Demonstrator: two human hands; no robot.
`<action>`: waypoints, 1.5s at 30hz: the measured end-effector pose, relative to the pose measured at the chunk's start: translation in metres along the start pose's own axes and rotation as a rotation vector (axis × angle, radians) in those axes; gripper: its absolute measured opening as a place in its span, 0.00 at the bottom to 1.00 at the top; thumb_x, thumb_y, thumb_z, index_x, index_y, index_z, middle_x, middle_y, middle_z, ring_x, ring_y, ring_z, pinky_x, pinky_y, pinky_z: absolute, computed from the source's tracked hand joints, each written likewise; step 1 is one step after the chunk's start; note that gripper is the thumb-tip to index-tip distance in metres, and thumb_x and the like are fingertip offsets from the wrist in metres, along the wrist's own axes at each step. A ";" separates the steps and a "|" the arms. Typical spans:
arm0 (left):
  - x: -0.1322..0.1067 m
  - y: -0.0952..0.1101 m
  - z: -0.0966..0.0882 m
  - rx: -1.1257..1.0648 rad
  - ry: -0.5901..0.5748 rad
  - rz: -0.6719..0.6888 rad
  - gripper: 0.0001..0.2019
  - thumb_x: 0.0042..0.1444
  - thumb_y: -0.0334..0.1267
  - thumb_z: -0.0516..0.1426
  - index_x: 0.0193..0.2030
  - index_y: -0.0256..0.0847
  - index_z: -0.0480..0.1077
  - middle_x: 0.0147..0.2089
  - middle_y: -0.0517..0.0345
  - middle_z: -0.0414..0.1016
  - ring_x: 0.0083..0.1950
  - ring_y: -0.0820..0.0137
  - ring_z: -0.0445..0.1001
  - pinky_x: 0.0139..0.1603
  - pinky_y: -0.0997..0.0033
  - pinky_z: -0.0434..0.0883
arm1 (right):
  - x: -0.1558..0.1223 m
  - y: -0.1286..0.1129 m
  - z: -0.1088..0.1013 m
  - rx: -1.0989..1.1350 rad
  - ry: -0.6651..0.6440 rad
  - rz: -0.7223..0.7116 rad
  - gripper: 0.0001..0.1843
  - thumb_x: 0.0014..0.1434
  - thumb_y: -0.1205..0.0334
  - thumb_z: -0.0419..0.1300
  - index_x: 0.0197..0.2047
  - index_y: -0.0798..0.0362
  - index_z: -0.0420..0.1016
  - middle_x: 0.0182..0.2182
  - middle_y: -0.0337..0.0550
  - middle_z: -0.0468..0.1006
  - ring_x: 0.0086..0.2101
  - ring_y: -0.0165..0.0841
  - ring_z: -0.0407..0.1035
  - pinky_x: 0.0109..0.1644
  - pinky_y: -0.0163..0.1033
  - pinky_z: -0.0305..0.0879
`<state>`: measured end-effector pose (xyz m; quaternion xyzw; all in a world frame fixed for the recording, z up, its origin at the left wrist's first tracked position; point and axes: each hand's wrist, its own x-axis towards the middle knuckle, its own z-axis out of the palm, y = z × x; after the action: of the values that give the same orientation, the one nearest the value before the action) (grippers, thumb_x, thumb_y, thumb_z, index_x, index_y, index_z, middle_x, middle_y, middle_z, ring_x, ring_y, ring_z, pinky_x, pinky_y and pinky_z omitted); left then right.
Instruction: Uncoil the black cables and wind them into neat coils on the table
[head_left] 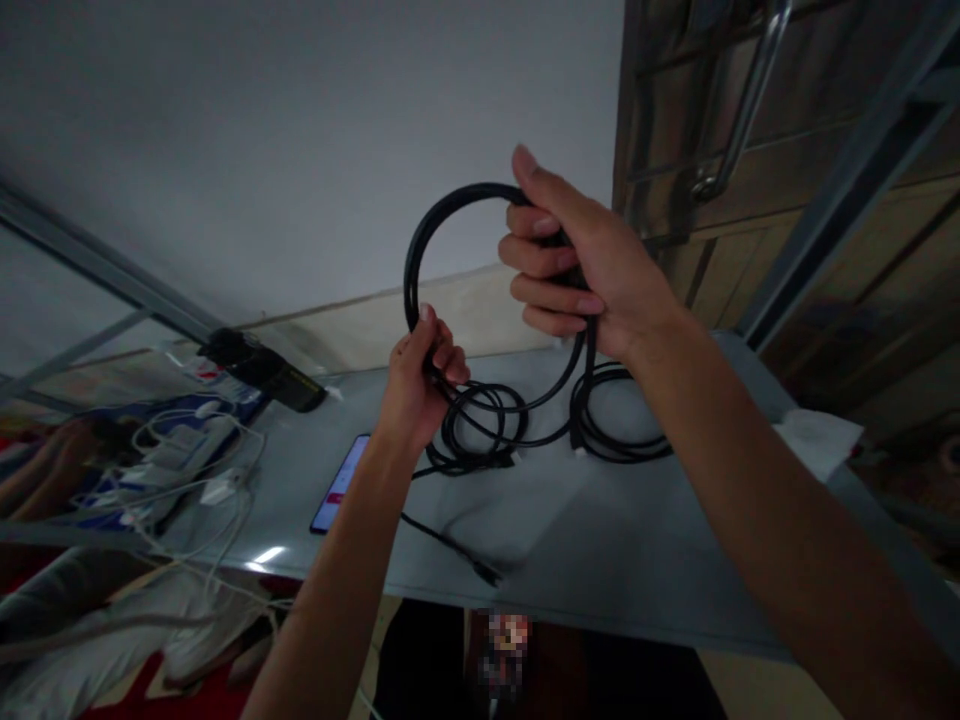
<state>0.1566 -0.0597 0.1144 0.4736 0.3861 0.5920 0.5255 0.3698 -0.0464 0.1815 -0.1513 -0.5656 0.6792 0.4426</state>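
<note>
- A loose cable end [487, 573] lies near the front edge of the surface [585, 540].
- The left forearm [337, 600] partly hides a phone [341, 485].
- Above the surface, the left hand [420, 385] pinches a looped black cable [415, 240]; the right hand [574, 250] curls its fingers around it.
- Two black coils [450, 440] rest below.
- White cords [247, 500] crowd the left.
- Toward the wall [315, 150] lies something dark, perhaps an umbrella [262, 370].

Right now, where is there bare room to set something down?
The widest bare patch of the table lies between the black cable coil at right, the front edge and the loose cable end. A smaller one separates the phone from the white adapter tangle. Crowded: the left end, under that tangle, and the middle, where another coil lies below the held loop.
</note>
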 end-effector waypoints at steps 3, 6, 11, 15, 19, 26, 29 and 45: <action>-0.002 0.014 0.007 0.070 0.067 0.025 0.26 0.74 0.54 0.66 0.29 0.44 0.63 0.24 0.69 0.55 0.21 0.78 0.59 0.21 0.77 0.63 | 0.000 -0.003 0.004 -0.054 0.141 -0.058 0.38 0.74 0.24 0.60 0.34 0.45 0.48 0.23 0.27 0.43 0.19 0.27 0.38 0.18 0.34 0.41; -0.008 0.035 0.011 0.119 0.111 0.101 0.25 0.78 0.54 0.61 0.30 0.45 0.65 0.24 0.68 0.53 0.19 0.78 0.51 0.17 0.74 0.55 | -0.001 -0.002 0.010 -0.070 0.217 -0.139 0.38 0.76 0.24 0.56 0.32 0.46 0.49 0.23 0.29 0.44 0.19 0.28 0.40 0.19 0.35 0.43; -0.019 0.059 0.012 0.072 0.113 0.151 0.20 0.82 0.55 0.54 0.39 0.50 0.74 0.23 0.67 0.50 0.19 0.75 0.41 0.13 0.72 0.44 | -0.004 -0.002 0.012 -0.044 0.227 -0.225 0.35 0.84 0.32 0.44 0.29 0.47 0.56 0.23 0.32 0.46 0.19 0.29 0.43 0.20 0.38 0.46; -0.014 0.056 0.007 -0.060 0.149 0.118 0.17 0.84 0.51 0.54 0.44 0.49 0.77 0.24 0.68 0.52 0.19 0.76 0.46 0.14 0.75 0.50 | -0.002 -0.001 0.009 0.027 0.175 -0.101 0.35 0.81 0.28 0.46 0.34 0.47 0.66 0.26 0.32 0.49 0.22 0.30 0.47 0.23 0.36 0.51; -0.004 0.047 0.007 -0.205 0.307 0.031 0.18 0.86 0.46 0.50 0.45 0.48 0.76 0.23 0.68 0.59 0.20 0.77 0.56 0.18 0.81 0.63 | 0.006 0.014 0.015 0.108 0.183 -0.111 0.29 0.80 0.33 0.59 0.39 0.50 0.71 0.28 0.32 0.53 0.25 0.28 0.50 0.26 0.33 0.57; 0.004 0.021 0.003 -0.290 0.344 -0.053 0.18 0.84 0.49 0.52 0.43 0.45 0.74 0.27 0.66 0.74 0.25 0.79 0.71 0.27 0.83 0.74 | 0.022 0.050 0.030 0.107 0.150 -0.187 0.32 0.67 0.28 0.73 0.38 0.48 0.69 0.28 0.32 0.60 0.27 0.29 0.58 0.28 0.33 0.63; 0.003 0.009 -0.004 -0.196 0.256 -0.015 0.16 0.81 0.53 0.58 0.44 0.45 0.74 0.29 0.65 0.76 0.26 0.78 0.74 0.30 0.83 0.75 | 0.024 0.052 0.031 0.103 0.192 -0.216 0.31 0.69 0.29 0.71 0.38 0.48 0.69 0.29 0.32 0.61 0.27 0.29 0.59 0.28 0.32 0.62; -0.053 -0.005 0.052 -0.418 0.219 -0.262 0.18 0.77 0.25 0.47 0.42 0.39 0.77 0.42 0.52 0.84 0.44 0.72 0.87 0.61 0.72 0.84 | 0.009 0.033 0.025 -0.019 0.147 -0.279 0.34 0.71 0.24 0.65 0.40 0.44 0.59 0.22 0.27 0.55 0.18 0.28 0.51 0.21 0.35 0.52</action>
<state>0.2079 -0.1131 0.1141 0.2338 0.3680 0.6335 0.6392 0.3326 -0.0544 0.1625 -0.1249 -0.5536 0.5926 0.5716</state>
